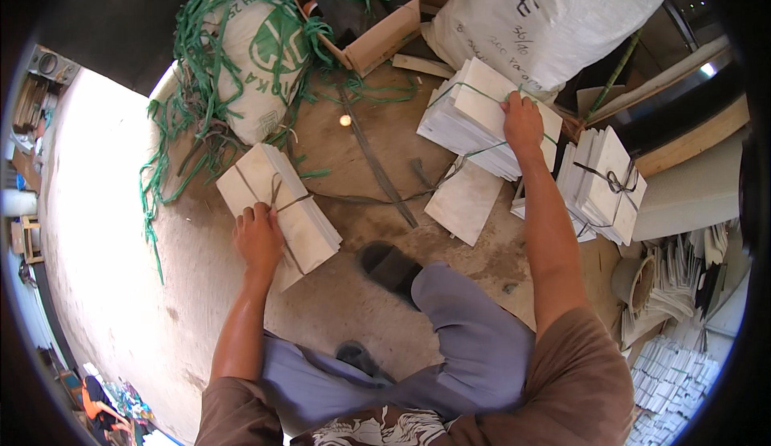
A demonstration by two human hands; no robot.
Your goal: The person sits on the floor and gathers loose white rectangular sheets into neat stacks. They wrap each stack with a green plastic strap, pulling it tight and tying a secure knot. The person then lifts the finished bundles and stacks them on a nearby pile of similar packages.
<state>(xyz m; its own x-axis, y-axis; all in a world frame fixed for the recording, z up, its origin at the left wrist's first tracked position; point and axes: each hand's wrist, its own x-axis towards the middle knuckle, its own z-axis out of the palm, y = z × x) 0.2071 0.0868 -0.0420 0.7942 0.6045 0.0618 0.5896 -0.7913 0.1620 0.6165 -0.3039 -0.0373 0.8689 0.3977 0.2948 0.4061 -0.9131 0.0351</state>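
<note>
My left hand is closed on the dark string at the top of a bundle of white rectangular sheets, which stands on the floor to the left. A dark string crosses this bundle both ways, with a loop near my fingers. Farther right, my right hand pinches the green string on a larger stack of white sheets. One flat white sheet lies on the floor beside that stack. Another bundle, tied with a dark bow, stands to its right.
A printed sack draped with tangled green strings stands at the far left. An open cardboard box and a big white sack are at the back. Dark strips lie across the floor. Piled sheets fill the lower right.
</note>
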